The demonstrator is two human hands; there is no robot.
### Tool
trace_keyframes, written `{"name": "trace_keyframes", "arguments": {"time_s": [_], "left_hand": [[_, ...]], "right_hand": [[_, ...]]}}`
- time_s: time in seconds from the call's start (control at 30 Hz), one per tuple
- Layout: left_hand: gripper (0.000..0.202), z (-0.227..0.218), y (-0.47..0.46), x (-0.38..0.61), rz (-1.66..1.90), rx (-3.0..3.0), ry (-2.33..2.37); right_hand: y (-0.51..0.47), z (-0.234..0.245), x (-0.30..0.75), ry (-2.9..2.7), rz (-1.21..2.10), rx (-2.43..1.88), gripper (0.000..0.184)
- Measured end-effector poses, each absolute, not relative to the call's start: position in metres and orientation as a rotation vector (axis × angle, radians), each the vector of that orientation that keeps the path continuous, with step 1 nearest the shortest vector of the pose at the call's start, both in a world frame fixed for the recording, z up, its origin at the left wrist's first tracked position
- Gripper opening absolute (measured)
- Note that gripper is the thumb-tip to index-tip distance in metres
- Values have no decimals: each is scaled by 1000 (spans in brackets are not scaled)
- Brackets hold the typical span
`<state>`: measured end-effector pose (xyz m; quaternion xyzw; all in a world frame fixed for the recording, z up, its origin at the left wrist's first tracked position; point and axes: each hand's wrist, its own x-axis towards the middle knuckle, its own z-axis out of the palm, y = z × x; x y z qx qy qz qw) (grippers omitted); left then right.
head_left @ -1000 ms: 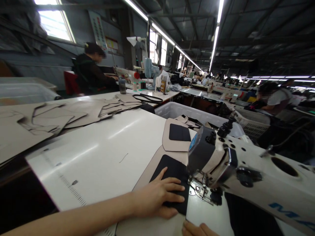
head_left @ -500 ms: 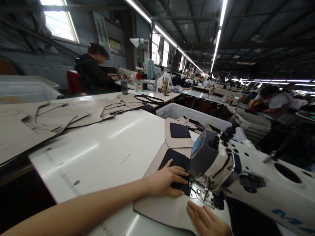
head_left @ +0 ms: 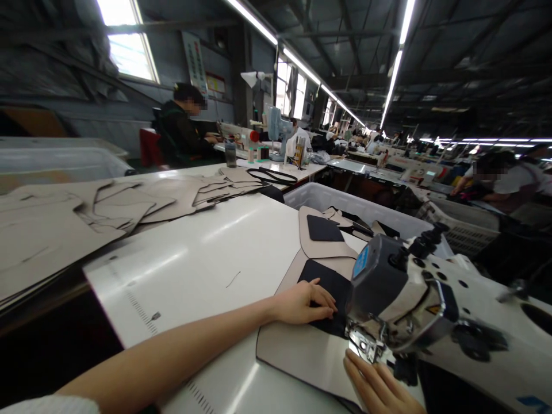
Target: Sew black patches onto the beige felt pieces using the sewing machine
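A beige panel point(head_left: 302, 351) with dark edging lies under the head of a sewing machine point(head_left: 383, 287). A dark fabric patch point(head_left: 323, 275) sits on the panel. My left hand point(head_left: 304, 302) is over this patch, its fingers bent and the thumb tip close to the index finger; whether anything is between them is hidden. Beside the metal presser foot point(head_left: 364, 344), my right hand point(head_left: 379, 385) lies on the panel, with fingers stretched out, side by side. Farther back, a second beige piece with a dark patch point(head_left: 324, 228) adjoins the panel.
Beige cut pieces point(head_left: 107, 213) are heaped on the table at left. Behind the machine stands a white plastic bin point(head_left: 345, 198) holding more pieces. A loose thread point(head_left: 233, 279) lies on the white tabletop point(head_left: 207, 264). Co-workers sit at machines farther off.
My left hand's spread fingers have drawn together and bent over the dark patch, a little farther from the needle. My right hand stays by the presser foot. The whole view has shifted.
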<state>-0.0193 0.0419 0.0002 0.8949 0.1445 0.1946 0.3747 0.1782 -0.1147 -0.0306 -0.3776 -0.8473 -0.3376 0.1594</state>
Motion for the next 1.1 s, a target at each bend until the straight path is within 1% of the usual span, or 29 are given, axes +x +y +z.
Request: {"name": "trace_keyframes", "arguments": {"time_s": [0.13, 0.17, 0.23, 0.27, 0.37, 0.47, 0.53, 0.73, 0.83, 1.0, 1.1], "left_hand": [[27, 7, 9, -27, 495, 2414, 342], [30, 8, -3, -30, 476, 2464, 326], [45, 6, -26, -34, 423, 2579, 344], [48, 4, -36, -35, 400, 2639, 383], [42, -4, -53, -32, 355, 2773, 461], [37, -9, -52, -26, 375, 2813, 373], [36, -9, -47, -25, 393, 2810, 305], [34, -11, -33, -24, 438, 2824, 178], [30, -11, -20, -22, 495, 2792, 43], [30, -8, 12, -21, 407, 2686, -150], [31, -8, 31, -19, 359, 2611, -191]], "right_hand": [[-117, -42, 186, -2423, -906, -1086, 43], [-118, -44, 189, -2434, -885, -1100, 42], [-120, -48, 193, -2415, -821, -1155, 41], [-121, -50, 194, -2402, -783, -1177, 41], [-122, -52, 196, -2358, -678, -1170, 44], [-123, -53, 195, -2298, -566, -1186, 48], [-124, -54, 194, -2259, -512, -1225, 48], [-123, -52, 193, -2221, -556, -1315, 47], [-122, -47, 190, -2236, -574, -1330, 42], [-122, -43, 189, -2230, -519, -1332, 37], [-123, -46, 193, -2305, -500, -1309, 38]]}}
